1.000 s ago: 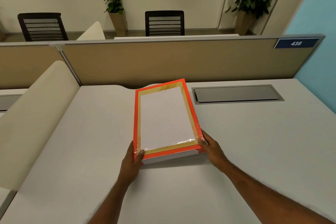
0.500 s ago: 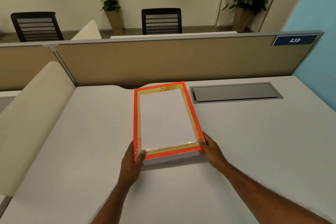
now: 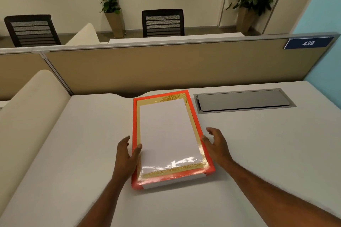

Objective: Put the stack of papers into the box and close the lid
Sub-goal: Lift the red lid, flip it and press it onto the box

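A flat box lies on the desk in front of me, its orange lid point(image 3: 194, 116) with gold border seated over the white base point(image 3: 175, 182). The white stack of papers point(image 3: 166, 131) shows through the lid's glossy window. My left hand point(image 3: 125, 156) lies against the box's left side, thumb resting on the lid's edge, fingers loose. At the box's right side my right hand point(image 3: 216, 145) has its fingers spread, and only the thumb is near the orange rim.
The grey desk point(image 3: 267, 153) stretches to both sides. A metal cable hatch point(image 3: 243, 99) is set into it behind the box on the right. A tan partition point(image 3: 166, 66) closes the back and a cream padded divider point(image 3: 27, 116) the left.
Both hands have left the box's near corners and slid forward along its sides, with the fingers opening. The box sits closer to me.
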A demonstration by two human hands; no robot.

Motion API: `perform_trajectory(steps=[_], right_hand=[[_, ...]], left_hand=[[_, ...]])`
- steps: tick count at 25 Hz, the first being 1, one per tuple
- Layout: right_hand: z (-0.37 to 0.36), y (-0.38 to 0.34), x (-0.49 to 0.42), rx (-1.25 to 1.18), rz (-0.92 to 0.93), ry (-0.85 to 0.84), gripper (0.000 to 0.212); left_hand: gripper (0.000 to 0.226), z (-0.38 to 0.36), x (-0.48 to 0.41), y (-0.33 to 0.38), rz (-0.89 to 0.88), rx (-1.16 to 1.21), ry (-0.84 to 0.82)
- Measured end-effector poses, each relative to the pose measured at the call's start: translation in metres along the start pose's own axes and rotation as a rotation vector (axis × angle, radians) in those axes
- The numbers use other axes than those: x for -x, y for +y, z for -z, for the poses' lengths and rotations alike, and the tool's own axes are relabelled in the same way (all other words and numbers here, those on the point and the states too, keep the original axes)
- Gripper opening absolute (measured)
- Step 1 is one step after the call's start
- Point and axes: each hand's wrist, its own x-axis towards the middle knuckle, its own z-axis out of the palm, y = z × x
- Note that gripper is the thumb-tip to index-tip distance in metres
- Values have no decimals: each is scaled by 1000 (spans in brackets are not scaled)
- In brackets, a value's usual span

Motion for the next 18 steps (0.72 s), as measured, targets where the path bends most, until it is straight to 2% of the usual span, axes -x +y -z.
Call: perform_trajectory(steps=[3, 5, 7, 9, 14, 16, 18], right_hand=[[-15, -27, -56, 191, 154, -142, 52], [-28, -40, -91, 320, 185, -233, 57], [-37, -45, -117, 400, 189, -255, 58], [-41, -44, -132, 433, 209, -237, 54], [-46, -36, -149, 520, 299, -143, 41], [-49, -38, -158, 623, 334, -146, 48], [-53, -41, -167, 651, 325, -226, 60]], left_hand=[[62, -8, -48, 23, -296, -375, -74], [73, -21, -78, 38, -425, -555, -198], [84, -35, -101, 50, -439, -672, -282], [78, -46, -115, 55, -426, -754, -296], [71, -52, -130, 54, -492, -759, -198], [72, -52, -135, 55, -481, -776, -195], [76, -51, -143, 58, -403, -816, -200]])
